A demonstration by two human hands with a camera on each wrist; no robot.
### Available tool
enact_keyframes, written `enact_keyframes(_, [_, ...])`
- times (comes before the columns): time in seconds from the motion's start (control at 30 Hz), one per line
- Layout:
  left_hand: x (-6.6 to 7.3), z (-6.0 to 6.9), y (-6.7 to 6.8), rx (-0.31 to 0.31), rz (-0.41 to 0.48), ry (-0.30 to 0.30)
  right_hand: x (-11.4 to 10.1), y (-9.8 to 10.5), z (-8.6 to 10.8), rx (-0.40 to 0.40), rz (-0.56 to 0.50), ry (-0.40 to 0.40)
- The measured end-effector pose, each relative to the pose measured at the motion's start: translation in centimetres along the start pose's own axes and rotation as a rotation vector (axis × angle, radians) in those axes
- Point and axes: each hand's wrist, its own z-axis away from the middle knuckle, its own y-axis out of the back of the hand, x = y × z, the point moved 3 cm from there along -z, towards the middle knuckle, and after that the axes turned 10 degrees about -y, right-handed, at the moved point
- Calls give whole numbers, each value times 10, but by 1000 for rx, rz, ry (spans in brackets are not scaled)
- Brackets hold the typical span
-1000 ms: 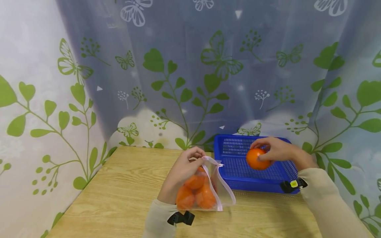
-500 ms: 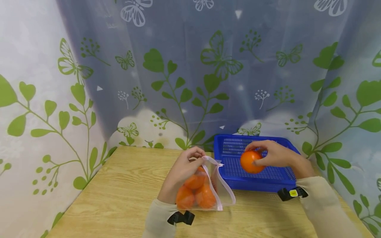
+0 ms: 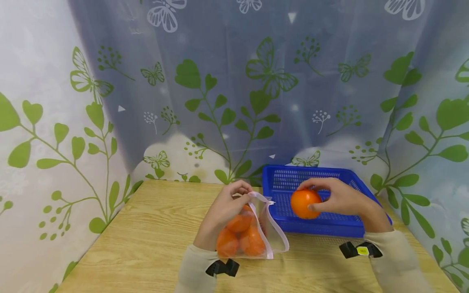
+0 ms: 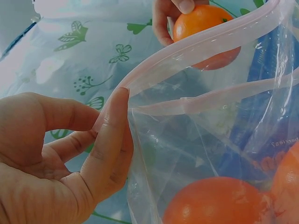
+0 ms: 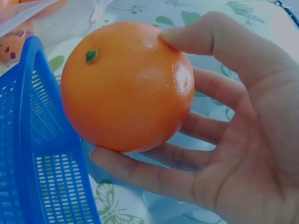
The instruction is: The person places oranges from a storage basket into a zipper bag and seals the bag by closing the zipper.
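My left hand (image 3: 229,205) pinches the pink-edged rim of a clear zip bag (image 3: 275,240) between thumb and fingers. Several oranges (image 3: 252,241) lie inside the bag, and its mouth gapes toward the right. In the left wrist view the pinched corner of the bag (image 4: 159,70) shows close up. My right hand (image 3: 342,197) grips a single orange (image 3: 304,203) with thumb and fingers round it, above the basket's front part. A small green stem end shows on this orange (image 5: 126,88) in the right wrist view.
A blue plastic basket (image 3: 311,228) with slotted walls stands at the back right of the wooden table (image 3: 154,244), just right of the bag. Behind it hangs a curtain (image 3: 227,101) printed with leaves and butterflies.
My right hand has carried the orange left and slightly nearer, toward the bag. The left hand and the bag have stayed in place.
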Motion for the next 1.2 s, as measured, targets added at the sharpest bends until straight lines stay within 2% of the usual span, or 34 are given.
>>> enact_keyframes(0.4, [1, -1, -1, 1, 15, 7, -5, -3, 7, 30, -55, 15])
enact_keyframes(0.9, [2, -1, 0, -1, 7, 5, -10, -11, 16, 44, -244, 145])
enact_keyframes(1.2, [1, 0, -1, 5, 2, 8, -11, -15, 23, 101, -188, 144])
